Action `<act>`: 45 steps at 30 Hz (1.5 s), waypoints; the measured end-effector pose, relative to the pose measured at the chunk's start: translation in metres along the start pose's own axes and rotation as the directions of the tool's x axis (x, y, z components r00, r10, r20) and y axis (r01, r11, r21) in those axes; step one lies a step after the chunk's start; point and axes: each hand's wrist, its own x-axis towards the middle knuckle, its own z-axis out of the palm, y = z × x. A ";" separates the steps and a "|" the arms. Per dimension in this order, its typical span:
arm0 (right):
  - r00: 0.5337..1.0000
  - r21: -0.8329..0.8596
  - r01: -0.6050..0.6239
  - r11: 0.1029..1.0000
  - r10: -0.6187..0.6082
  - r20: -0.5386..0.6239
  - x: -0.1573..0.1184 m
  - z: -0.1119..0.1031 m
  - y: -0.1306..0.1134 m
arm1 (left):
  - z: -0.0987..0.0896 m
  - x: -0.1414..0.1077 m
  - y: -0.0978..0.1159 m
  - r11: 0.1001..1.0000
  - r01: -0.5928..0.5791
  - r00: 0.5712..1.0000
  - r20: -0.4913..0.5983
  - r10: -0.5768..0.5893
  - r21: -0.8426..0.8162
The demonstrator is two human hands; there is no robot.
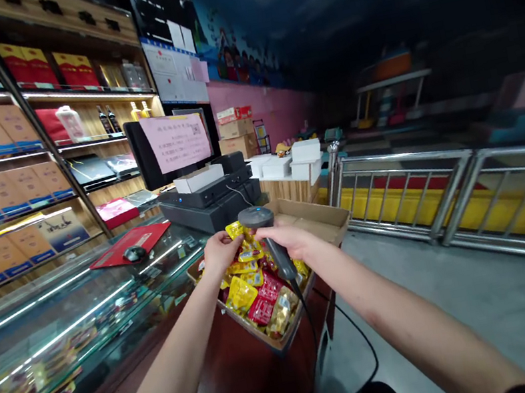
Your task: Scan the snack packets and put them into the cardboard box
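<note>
My left hand (221,252) pinches a small yellow snack packet (234,230) above the far left part of an open cardboard box (334,214). In my right hand (291,240) is a dark handheld barcode scanner (281,259), its head close to that packet and its handle slanting down toward me. A black cable (309,317) runs from the handle's lower end. Below both hands the box is filled with yellow packets (242,296), red packets (262,308) and a gold-coloured packet (283,311). Parts of the contents are hidden behind the scanner and my hands.
A glass display counter (122,296) runs along the left, with a mouse (134,253) on a red mat (147,236). Beyond the box stands a monitor (136,158) with a pink sheet (176,142). Metal railings (399,162) stand at the right.
</note>
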 end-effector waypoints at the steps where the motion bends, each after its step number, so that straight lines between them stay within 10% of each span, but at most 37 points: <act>1: 1.000 0.015 -0.005 1.000 0.005 0.003 0.006 -0.005 0.004 | 0.003 0.002 -0.002 0.999 -0.007 1.000 -0.013 0.008 0.046; 12: 0.996 0.076 -0.073 0.994 0.069 0.060 0.002 -0.002 0.004 | -0.011 0.000 0.001 0.998 -0.051 0.987 -0.151 0.058 0.046; 19: 0.999 -0.027 0.007 1.000 -0.006 0.033 -0.032 0.027 0.005 | -0.045 -0.043 -0.010 1.000 0.002 0.993 -0.122 -0.004 -0.018; 24: 0.990 -0.026 0.020 0.999 -0.016 0.140 -0.065 0.078 0.043 | -0.088 -0.104 -0.033 0.992 0.069 0.985 -0.152 -0.085 -0.109; 34: 0.904 0.132 -0.362 0.923 0.313 0.290 -0.140 0.150 0.161 | -0.193 -0.217 -0.081 0.936 0.169 0.981 -0.143 -0.130 0.309; 45: 0.903 0.319 -0.408 0.855 0.327 0.280 -0.155 0.166 0.194 | -0.194 -0.229 -0.082 0.667 0.251 0.872 0.135 -0.470 0.702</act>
